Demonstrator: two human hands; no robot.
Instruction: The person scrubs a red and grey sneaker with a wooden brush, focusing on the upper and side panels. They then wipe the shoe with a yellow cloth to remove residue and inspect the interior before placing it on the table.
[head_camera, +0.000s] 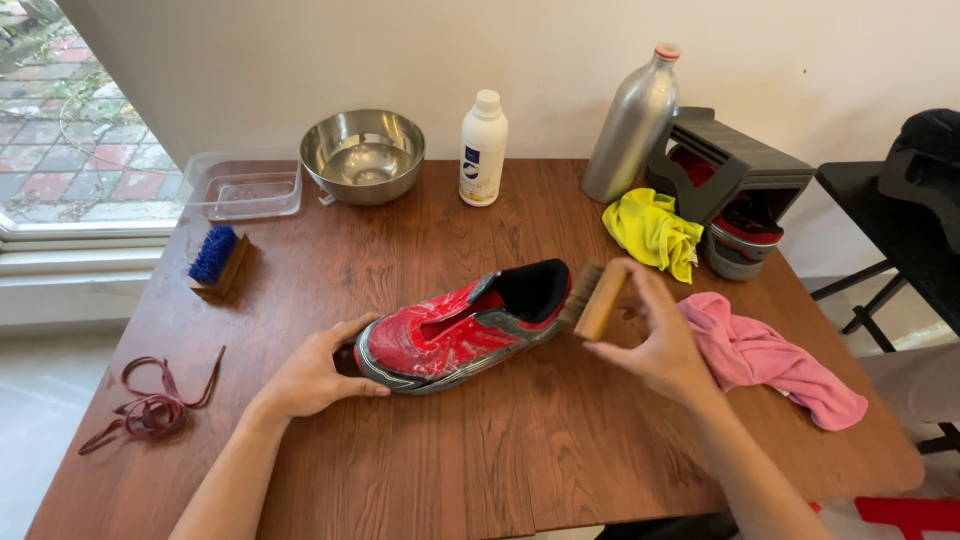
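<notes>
Red shoe (455, 332) lying mid-desk (520, 440), soapy, left hand (315, 375) open, fingers bracing its toe at 9 o'clock, right hand (655, 340) closed around wooden brush (595, 298) touching heel at 3 o'clock, pink cloth (775, 365) beyond, red laces (150, 405) far at 9 o'clock

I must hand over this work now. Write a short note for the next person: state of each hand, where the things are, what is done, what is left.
Left hand: open, steadying the toe of the red shoe, which lies on its side at the middle of the wooden table.
Right hand: grips the wooden brush, bristles at the shoe's heel.
Done: laces are out, lying at the table's left edge; the shoe's upper is covered with white foam.
Left: heel end shows little foam; no wiping is visible yet. Pink cloth and yellow cloth lie to the right, steel bowl and white bottle at the back.
</notes>
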